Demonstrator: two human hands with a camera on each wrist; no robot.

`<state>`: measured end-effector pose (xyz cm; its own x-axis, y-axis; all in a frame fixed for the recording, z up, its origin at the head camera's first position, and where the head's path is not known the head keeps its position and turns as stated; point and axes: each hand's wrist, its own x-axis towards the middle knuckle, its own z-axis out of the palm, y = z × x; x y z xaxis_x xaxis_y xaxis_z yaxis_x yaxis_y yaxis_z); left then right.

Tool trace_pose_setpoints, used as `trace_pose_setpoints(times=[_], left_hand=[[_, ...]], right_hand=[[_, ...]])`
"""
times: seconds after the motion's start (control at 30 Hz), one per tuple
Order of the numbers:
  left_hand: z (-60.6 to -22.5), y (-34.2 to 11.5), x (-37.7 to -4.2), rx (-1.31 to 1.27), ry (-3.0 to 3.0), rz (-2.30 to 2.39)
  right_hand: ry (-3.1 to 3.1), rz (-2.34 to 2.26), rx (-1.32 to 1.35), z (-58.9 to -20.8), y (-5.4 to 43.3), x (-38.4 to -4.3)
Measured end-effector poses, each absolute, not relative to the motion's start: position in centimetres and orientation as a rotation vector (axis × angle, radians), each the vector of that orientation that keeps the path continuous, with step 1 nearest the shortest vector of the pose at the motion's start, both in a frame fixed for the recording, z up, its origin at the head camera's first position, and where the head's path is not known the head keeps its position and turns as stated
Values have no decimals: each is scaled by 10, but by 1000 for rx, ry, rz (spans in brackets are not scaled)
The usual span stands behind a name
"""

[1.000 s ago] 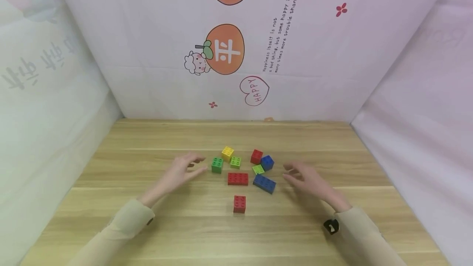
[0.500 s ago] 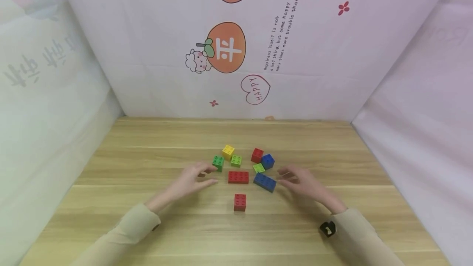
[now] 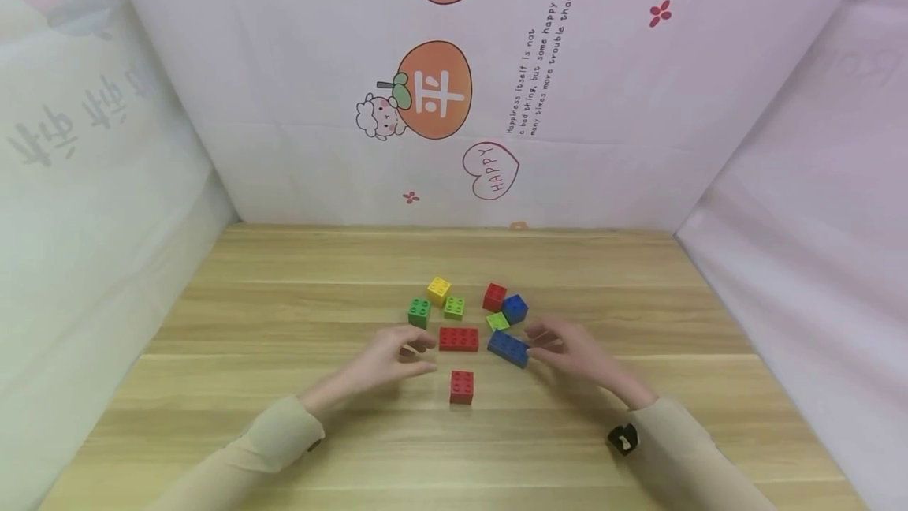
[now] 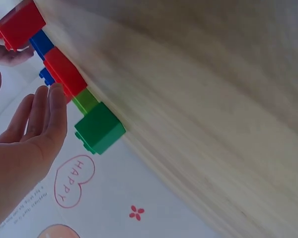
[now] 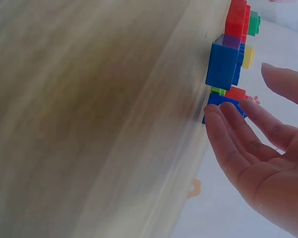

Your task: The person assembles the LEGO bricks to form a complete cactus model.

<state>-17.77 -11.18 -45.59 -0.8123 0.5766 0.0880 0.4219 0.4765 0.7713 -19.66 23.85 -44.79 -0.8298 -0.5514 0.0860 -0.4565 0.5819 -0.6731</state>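
Note:
My left hand (image 3: 390,355) hovers beside the long red brick (image 3: 459,339), fingers parted from the thumb and nothing between them. The small red brick (image 3: 462,387) stands in front, closer to me. Over on the right, my right hand (image 3: 578,353) reaches the end of the long blue brick (image 3: 507,348), its thumb and fingers spread apart; whether they touch cannot be told. In the right wrist view that blue brick (image 5: 222,64) appears in front of the loosely bent fingers. A green brick (image 4: 100,129) lies past my left fingertips in the left wrist view.
Farther back on the wooden table (image 3: 319,259) sit a yellow brick (image 3: 439,290), a lime brick (image 3: 454,307), another red brick (image 3: 495,296), a blue brick (image 3: 515,308) and a flatter lime brick (image 3: 498,322). Printed white sheets (image 3: 603,140) wall the back and sides.
Both hands have moved inward: the left to the right and slightly nearer me, from the green brick toward the long red one; the right leftward to the long blue brick. The bricks stay put.

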Motion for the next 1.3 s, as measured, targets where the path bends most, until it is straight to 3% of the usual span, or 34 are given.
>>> trace_pose_setpoints(times=[1.3], left_hand=[[-463, -81, -166, 887, 2491, 1084]], right_hand=[[2687, -970, -821, -451, 217, -204]])
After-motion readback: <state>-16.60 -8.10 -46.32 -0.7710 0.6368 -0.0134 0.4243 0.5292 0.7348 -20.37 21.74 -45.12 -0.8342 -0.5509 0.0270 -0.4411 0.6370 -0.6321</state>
